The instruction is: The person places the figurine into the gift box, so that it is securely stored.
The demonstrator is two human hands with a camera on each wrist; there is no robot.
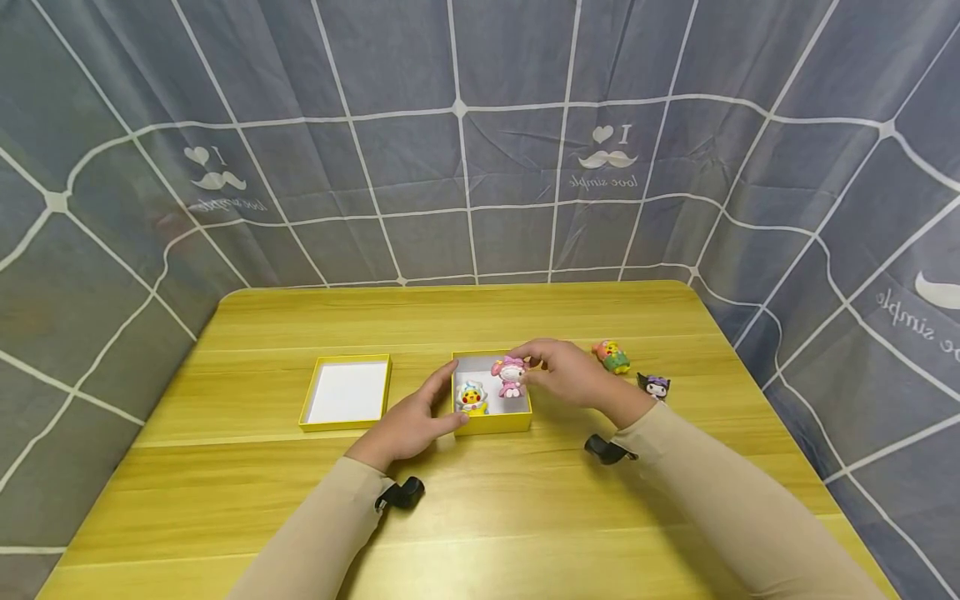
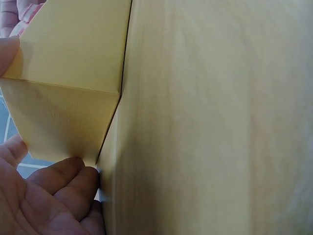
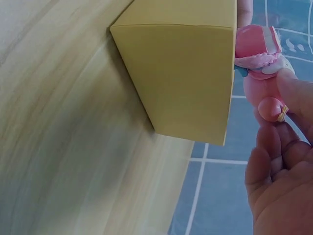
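A yellow open-topped box [image 1: 492,424] sits mid-table. Inside it, at the front left, is a yellow-faced figurine [image 1: 472,398] with a white and pale-blue hood. My left hand [image 1: 408,427] holds the box by its left side, thumb at the front corner and index finger toward the back corner; in the left wrist view its other fingertips [image 2: 83,181] touch the side wall. A pink-hooded, white-faced figurine [image 1: 511,377] is pinched between the thumb and fingers of my right hand [image 1: 573,372], over the box's right part. From the right wrist, the pink figurine [image 3: 264,88] shows above the rim.
Left of the box lies a yellow-edged lid [image 1: 347,392], white inside up. A green-and-pink figurine [image 1: 612,357] and a black-and-purple figurine [image 1: 655,386] lie to the right, near my right forearm. Grey checked curtains surround the wooden table [image 1: 480,517].
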